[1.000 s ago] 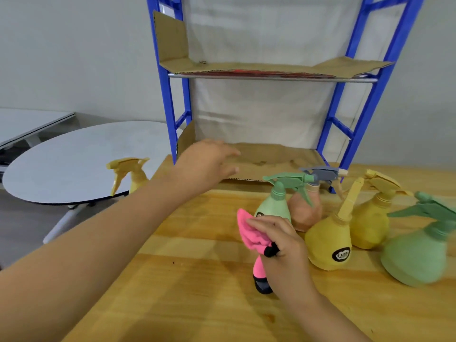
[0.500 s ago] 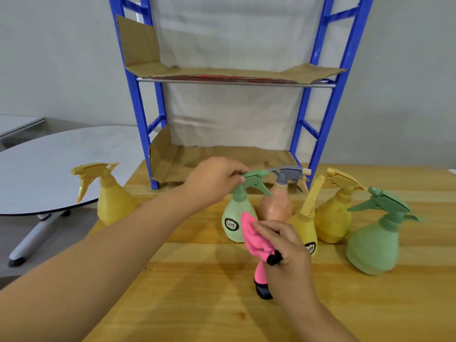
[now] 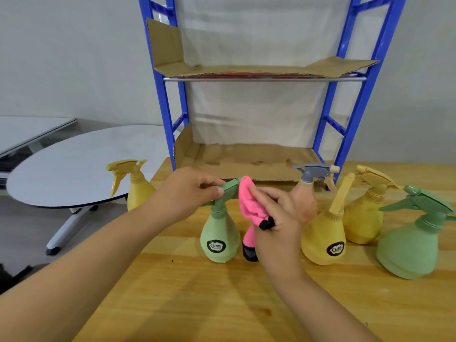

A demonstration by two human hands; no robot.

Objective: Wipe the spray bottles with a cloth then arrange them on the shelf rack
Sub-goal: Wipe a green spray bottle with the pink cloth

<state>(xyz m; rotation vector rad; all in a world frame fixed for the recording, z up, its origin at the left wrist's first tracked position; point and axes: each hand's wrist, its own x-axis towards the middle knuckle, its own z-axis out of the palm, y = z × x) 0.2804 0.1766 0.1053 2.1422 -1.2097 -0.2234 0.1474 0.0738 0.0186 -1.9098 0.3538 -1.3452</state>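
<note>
A person's left hand (image 3: 190, 191) pinches the trigger head of a green spray bottle (image 3: 220, 236), fingers clamped on the nozzle end, while the right hand (image 3: 278, 218) is closed around a pink cloth (image 3: 249, 203) and presses it against the same trigger head; a black-trimmed end of the cloth hangs down between the bottle and the right wrist. Half a second ago the cloth was held lower, in front of the bottle's body, and the left hand was only just reaching the trigger; since then the cloth has come up to the sprayer top and the bottle has shifted nearer the front of the group. The green bottle stands upright on the wooden surface (image 3: 197, 299), its dark round label facing the camera. Just right of the hands, partly hidden behind the right hand, stands a peach bottle with a grey trigger (image 3: 313, 174), then a yellow bottle with a label (image 3: 324, 240), a second yellow bottle (image 3: 362, 218) behind it, and a larger green bottle (image 3: 409, 250) at the far right. Another yellow bottle (image 3: 135, 186) stands alone at the surface's left edge. Behind them rises the blue shelf rack (image 3: 328, 134), its two visible shelves lined with brown cardboard (image 3: 246, 159) and holding no bottles. A round grey table (image 3: 81, 164) sits off to the left.
</note>
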